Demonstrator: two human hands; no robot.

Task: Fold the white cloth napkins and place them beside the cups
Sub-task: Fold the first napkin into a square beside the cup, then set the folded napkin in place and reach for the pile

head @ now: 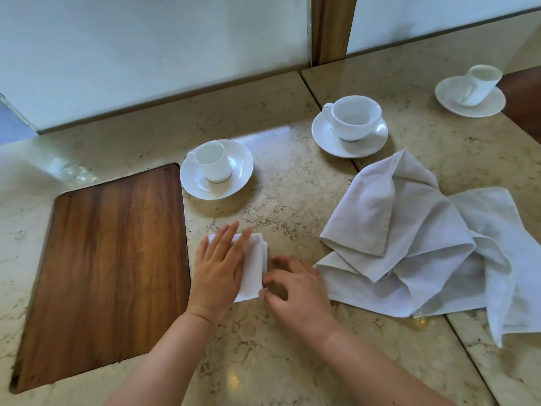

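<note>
A small folded white napkin (254,266) lies on the marble counter near the front. My left hand (218,266) presses flat on its left part, fingers spread. My right hand (295,285) pinches the napkin's right edge with curled fingertips. Just right of that hand lies a heap of loose, unfolded white napkins (421,247). Three white cups stand on saucers behind: a small cup (213,162) directly beyond the folded napkin, a wider cup (355,118) further right, and a far cup (480,85) at the upper right.
A dark wooden board (111,265) is set into the marble counter (263,347) on the left, its edge close to my left hand. Frosted glass panels and a wooden post (330,27) close off the back. A seam in the counter runs diagonally on the right.
</note>
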